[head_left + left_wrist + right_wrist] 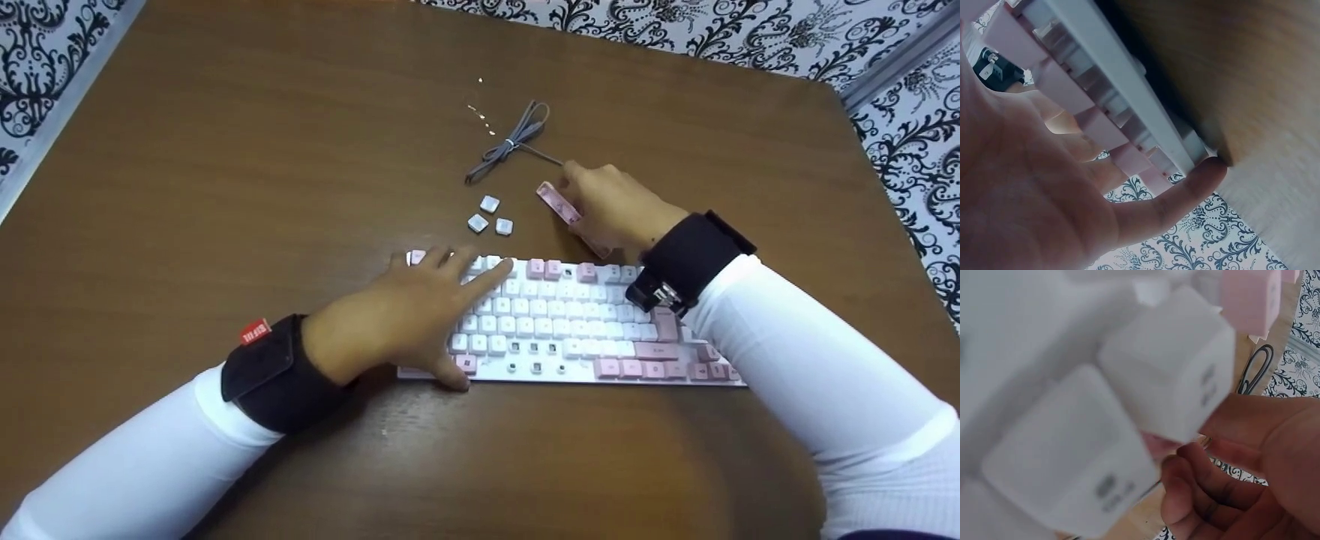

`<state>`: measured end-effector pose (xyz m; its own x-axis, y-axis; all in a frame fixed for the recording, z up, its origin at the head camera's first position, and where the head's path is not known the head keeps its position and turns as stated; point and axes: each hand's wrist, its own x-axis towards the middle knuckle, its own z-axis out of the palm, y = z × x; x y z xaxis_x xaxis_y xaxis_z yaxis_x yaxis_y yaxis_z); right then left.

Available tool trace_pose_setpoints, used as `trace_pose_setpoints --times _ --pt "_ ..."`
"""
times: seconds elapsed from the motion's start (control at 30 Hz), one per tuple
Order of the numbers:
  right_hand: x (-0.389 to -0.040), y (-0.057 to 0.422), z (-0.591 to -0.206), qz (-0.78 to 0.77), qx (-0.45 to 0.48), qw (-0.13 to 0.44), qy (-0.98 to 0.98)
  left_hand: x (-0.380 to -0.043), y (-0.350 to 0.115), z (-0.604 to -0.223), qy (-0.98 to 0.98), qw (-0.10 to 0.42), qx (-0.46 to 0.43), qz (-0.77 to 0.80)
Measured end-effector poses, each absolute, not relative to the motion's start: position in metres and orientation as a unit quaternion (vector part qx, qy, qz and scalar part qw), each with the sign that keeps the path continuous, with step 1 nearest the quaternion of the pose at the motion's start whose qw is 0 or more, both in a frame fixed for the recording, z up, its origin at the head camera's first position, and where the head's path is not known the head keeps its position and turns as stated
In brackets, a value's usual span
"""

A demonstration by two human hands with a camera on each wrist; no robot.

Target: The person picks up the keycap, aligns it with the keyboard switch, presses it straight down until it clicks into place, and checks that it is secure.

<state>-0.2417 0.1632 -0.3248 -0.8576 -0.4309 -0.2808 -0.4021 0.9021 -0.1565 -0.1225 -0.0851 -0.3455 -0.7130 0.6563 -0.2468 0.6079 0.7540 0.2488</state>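
A white-and-pink keyboard (555, 309) lies on the brown table, with bare switches (533, 347) showing in its lower rows. My left hand (420, 307) spreads across the keyboard's left end, index finger over the top row. In the left wrist view the thumb (1168, 211) is extended, its tip against the front edge of the case. Behind the keyboard, my right hand (619, 202) grips a long pink spacebar keycap (558, 202) near its middle; the palm covers part of it. The right wrist view shows those fingers (1179, 486) curled beside a pink sliver, with white keys in front.
Three loose white keycaps (489, 204) lie behind the keyboard. Farther back sits a tied grey cable (514, 144), one end running toward my right hand. Several tiny pale bits (491, 133) are scattered left of it. Patterned black-and-white covering (720, 34) lies beyond the table.
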Motion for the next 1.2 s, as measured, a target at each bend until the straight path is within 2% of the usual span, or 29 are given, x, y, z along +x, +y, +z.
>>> trace_pose_setpoints --times 0.17,0.77,1.03,1.2 --pt "-0.242 0.164 -0.327 -0.030 -0.242 0.142 0.959 -0.122 -0.085 -0.347 0.923 0.163 0.339 0.077" --pt "-0.240 0.176 -0.325 -0.076 -0.234 0.140 0.959 -0.123 -0.084 -0.344 0.921 0.172 0.341 0.071" --pt "-0.239 0.181 -0.324 -0.042 -0.227 0.171 0.958 -0.123 -0.085 -0.346 0.922 0.166 0.343 0.069" --pt "-0.238 0.183 -0.324 -0.043 -0.223 0.171 0.959 -0.124 -0.085 -0.346 0.921 0.167 0.344 0.067"
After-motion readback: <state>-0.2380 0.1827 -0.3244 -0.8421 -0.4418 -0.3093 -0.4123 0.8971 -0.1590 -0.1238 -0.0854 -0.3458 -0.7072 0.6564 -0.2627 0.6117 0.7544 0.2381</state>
